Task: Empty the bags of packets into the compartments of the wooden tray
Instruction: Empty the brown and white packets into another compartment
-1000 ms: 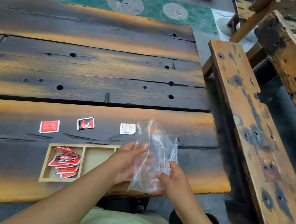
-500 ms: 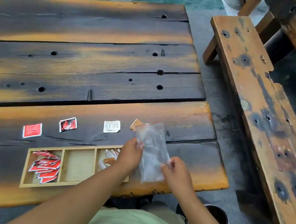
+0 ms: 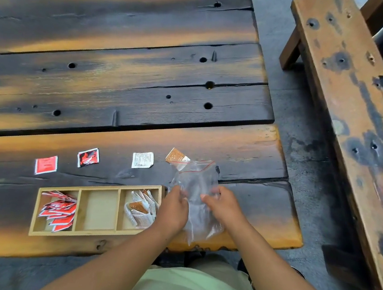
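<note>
Two hands, the left hand and the right hand, pinch a clear bag with bent fingers, just right of the wooden tray. Red packets fill its left part, pale packets its right part. Past the tray, four loose packets lie on the table; the bag looks empty, though that's hard to tell.

At lower centre of the frame a clear, glossy, crinkled plastic bag is seen. The tray at lower left is made of pale, smooth, matt wood. The table is built of rough, charred planks, and the packets look like glossy printed paper.
</note>
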Demonstrator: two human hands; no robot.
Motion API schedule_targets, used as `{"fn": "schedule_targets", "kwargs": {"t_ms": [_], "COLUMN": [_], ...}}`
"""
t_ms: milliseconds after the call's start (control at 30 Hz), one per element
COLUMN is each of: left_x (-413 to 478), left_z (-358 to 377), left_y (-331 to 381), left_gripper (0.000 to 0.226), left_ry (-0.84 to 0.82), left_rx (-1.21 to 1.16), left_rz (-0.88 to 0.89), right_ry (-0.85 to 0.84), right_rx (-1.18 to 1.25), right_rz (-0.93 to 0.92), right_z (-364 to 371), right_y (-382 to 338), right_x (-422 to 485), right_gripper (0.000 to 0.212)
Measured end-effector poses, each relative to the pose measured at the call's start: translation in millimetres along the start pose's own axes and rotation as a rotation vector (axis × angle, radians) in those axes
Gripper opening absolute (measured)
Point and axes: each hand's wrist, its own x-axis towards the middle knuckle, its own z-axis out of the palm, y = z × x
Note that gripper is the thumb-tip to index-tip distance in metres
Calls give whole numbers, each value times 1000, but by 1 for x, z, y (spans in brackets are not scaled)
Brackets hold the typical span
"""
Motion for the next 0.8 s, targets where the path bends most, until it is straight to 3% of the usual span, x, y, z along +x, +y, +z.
{"fn": "schedule_targets", "kwargs": {"t_ms": [167,300,367,467,600,700,800], "left_x": [-1,-8,-12,-16,-11,-1,11], "left_z": [2,3,3,8,22,32,42], "left_y": [-7,-6,-3,12,25,31,35], "left_gripper": [15,8,27,50,63,51,27], "left_ry": [-35,66,64,-110,-128,-125,-155], "left_rx": [-32,6,-45,-332,-420,-452,-472], "left_rz": [-40,67,63,-32,-39,-86,-56], "right_ry": [37,68,17,-41,91,133,124], "right_rx": [-2,93,178,250,108,101,310], "right_rz": [9,-31,-34,-51,-76,-93,-6], "right_z": [7,-5,-14,-28,-47,-54,-64], "right_y": [13,24,26,28,32,30,24], "right_x": [2,-1,-7,-18,-20,-23,-19], "right_gripper": [23,25,24,25,32,39,32]}}
